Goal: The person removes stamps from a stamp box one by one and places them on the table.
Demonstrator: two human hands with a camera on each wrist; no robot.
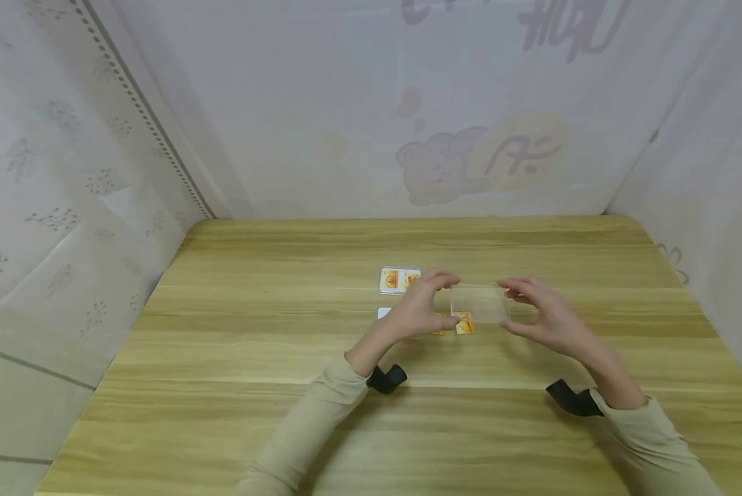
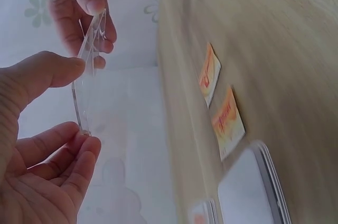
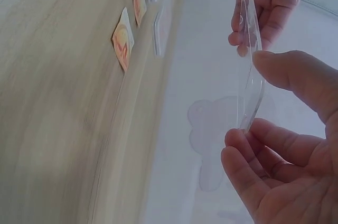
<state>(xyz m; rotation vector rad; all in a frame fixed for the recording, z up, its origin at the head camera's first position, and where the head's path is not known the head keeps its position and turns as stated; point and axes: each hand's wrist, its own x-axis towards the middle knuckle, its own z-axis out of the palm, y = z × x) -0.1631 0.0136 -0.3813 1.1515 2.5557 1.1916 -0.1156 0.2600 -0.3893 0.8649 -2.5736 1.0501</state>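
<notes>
Above the table, both hands hold a clear, thin rectangular plastic case (image 1: 479,300) between them. The left hand (image 1: 415,311) pinches its left end between thumb and fingers. At the right end, the right hand (image 1: 545,315) grips it the same way. In the left wrist view the case is seen nearly edge-on, its two layers slightly apart along the far end. Below it on the table lie two small orange-and-white printed pieces (image 2: 228,122), one of them partly behind the left hand in the head view.
A clear-edged case with white and orange contents (image 1: 399,280) lies beyond the left hand. Closer in, a white-faced case (image 2: 247,195) is mostly hidden by that hand in the head view. Black wrist mounts (image 1: 388,378) stick out near the sleeves. A printed curtain (image 1: 321,110) hangs behind the wooden table (image 1: 222,358).
</notes>
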